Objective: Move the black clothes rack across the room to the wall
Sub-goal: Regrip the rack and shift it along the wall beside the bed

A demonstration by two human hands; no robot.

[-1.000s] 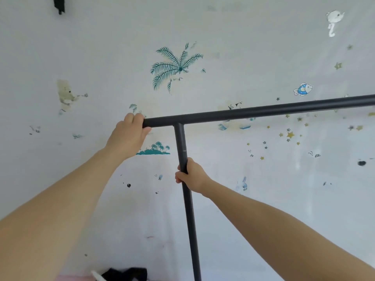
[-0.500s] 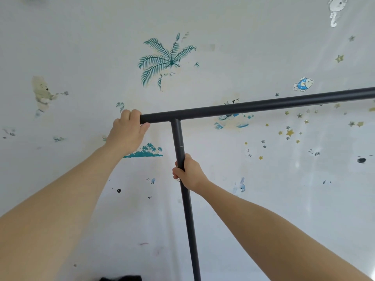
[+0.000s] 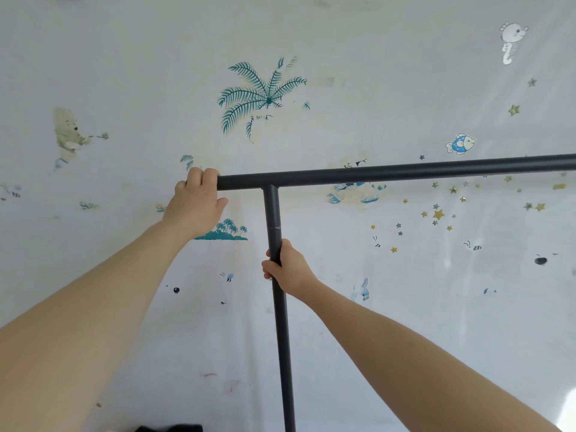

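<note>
Since a moment ago the palm-tree sticker (image 3: 263, 98) sits lower in view. The black metal clothes rack (image 3: 389, 173) stands close against the white sticker-covered wall (image 3: 405, 307). The left hand (image 3: 196, 202) has its grip closed over the crossbar's end; the right hand (image 3: 288, 269) wraps the upright post.

left hand (image 3: 196, 204) grips the end of the black clothes rack (image 3: 389, 173) top bar at centre frame; right hand (image 3: 288, 269) wraps its upright, against the stickered wall (image 3: 124, 57).
</note>
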